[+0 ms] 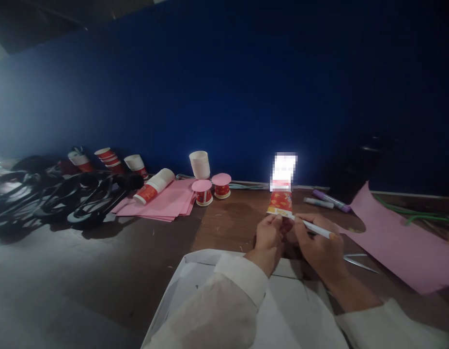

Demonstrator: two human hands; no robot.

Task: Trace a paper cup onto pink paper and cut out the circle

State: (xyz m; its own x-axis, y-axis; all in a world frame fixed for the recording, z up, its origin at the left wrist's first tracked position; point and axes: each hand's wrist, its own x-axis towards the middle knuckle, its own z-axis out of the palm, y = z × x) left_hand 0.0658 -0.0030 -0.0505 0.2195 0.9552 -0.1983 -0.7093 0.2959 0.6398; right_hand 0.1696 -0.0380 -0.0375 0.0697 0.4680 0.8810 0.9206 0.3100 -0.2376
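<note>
My left hand [270, 237] is closed on the near end of a red patterned paper cup [281, 201], right of centre. My right hand [320, 247] pinches a white pen [317, 229], whose tip end lies against the cup's near edge. Just beyond the cup is a bright, pixelated patch. To the left stand two small red cup pieces topped with pink discs, one nearer [202, 186] and one farther [221, 180]. Behind them is a white cup [200, 165].
Pink sheets [166, 201] carry a lying cup stack [154, 186]. Dark tangled straps [89, 198] fill the left. Markers [331, 200], scissors [360, 262] and a cut pink sheet [409, 252] lie right. A white tray [195, 257] sits in front, a blue wall [224, 97] behind.
</note>
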